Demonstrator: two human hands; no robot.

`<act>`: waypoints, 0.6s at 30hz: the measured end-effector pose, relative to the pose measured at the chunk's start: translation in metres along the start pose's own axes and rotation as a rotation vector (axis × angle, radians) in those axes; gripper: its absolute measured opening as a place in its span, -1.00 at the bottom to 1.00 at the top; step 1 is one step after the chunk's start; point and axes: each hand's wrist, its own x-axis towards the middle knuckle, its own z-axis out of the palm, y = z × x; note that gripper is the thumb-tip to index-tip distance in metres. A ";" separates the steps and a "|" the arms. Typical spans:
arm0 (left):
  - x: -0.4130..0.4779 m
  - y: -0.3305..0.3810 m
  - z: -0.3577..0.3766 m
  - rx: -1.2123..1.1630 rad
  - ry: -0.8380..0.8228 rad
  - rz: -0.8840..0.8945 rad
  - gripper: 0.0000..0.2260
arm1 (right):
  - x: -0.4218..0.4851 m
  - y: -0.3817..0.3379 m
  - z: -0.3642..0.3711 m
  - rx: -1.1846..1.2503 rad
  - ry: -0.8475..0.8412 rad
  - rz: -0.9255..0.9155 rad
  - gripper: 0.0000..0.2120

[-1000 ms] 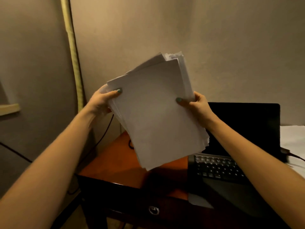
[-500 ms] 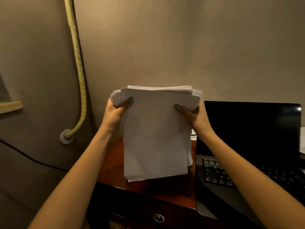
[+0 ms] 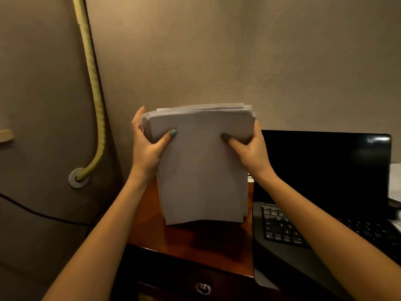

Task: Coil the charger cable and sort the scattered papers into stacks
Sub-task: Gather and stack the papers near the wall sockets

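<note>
- The stack of papers [image 3: 201, 166] stands upright on its short lower edge, long axis vertical, broad blank face turned toward the camera.
- Its top edges are slightly uneven, with a few sheets rising behind the front one; the bottom edge bows a little.
- The lower edge sits down at the tabletop [image 3: 195, 242], with a dark shadow right under it; I cannot tell whether it truly touches.
- The stack is over the left part of the tabletop, close in front of the wall.
- The left hand [image 3: 147, 148] grips the upper left side, its thumb laid across the front face, the other fingers [image 3: 138, 118] wrapped behind.
- The right hand [image 3: 249, 151] grips the upper right side in the same way, thumb on the front, the rest hidden behind the sheets.
- Both hands hold near the top; the lower half hangs free between the forearms.
- An open black laptop [image 3: 325, 170] stands just beside the stack on the right, its keyboard partly covered by the right forearm.
- More white paper [image 3: 395, 181] shows at the far right edge.
- A yellow hose [image 3: 95, 94] runs down the left wall into a round fitting [image 3: 78, 178], and a black cable [image 3: 43, 213] trails below it.
- A metal drawer pull [image 3: 203, 288] shows under the tabletop's front edge.
</note>
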 end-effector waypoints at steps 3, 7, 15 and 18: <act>-0.011 -0.017 -0.004 -0.079 -0.026 -0.076 -0.18 | -0.009 0.005 -0.001 0.027 -0.012 -0.013 -0.45; -0.024 -0.012 0.017 -0.120 0.032 -0.111 -0.61 | -0.012 0.005 0.013 -0.008 0.115 0.018 -0.65; -0.006 -0.007 0.016 -0.001 -0.001 -0.001 -0.52 | 0.009 0.009 0.009 -0.118 0.176 -0.071 -0.27; -0.005 -0.012 0.010 -0.054 0.016 0.015 -0.23 | 0.016 0.012 0.006 -0.202 0.078 -0.230 -0.02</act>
